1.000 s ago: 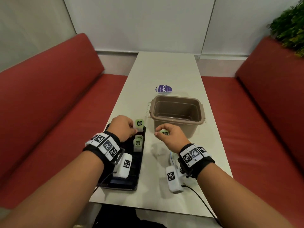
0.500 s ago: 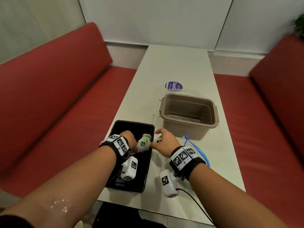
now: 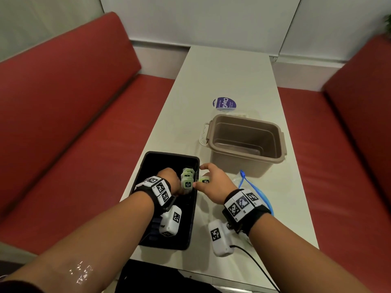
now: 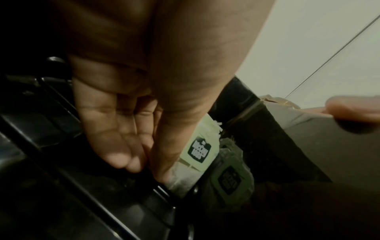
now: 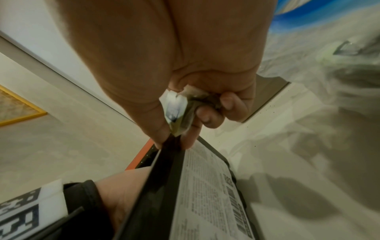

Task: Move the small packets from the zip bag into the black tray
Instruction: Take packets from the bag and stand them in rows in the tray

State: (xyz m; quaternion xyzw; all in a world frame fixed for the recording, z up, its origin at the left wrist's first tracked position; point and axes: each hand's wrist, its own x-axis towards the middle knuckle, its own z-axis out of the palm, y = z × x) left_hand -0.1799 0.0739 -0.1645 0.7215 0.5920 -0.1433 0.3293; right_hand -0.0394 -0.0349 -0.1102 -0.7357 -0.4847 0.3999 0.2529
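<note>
The black tray (image 3: 167, 157) lies at the table's near left. Several pale green packets (image 3: 187, 172) stand on edge in a row by its right wall. My left hand (image 3: 176, 182) is down inside the tray and pinches one packet (image 4: 197, 151) at the near end of that row, with another packet (image 4: 228, 178) just behind it. My right hand (image 3: 200, 176) hovers at the tray's right rim (image 5: 164, 162) and pinches a further packet (image 3: 204, 180) between thumb and fingers. The clear zip bag (image 3: 251, 187) with its blue zip lies on the table right of that hand.
An empty brown tub (image 3: 245, 140) stands just beyond the zip bag, with a clear lid behind it. A purple round sticker (image 3: 224, 103) sits farther up the white table. Red benches run along both sides. A black cable (image 3: 254, 265) trails off the near edge.
My left hand has come down into the tray with its packet, up against the row. My right hand has shifted left with its packet to the tray's right rim.
</note>
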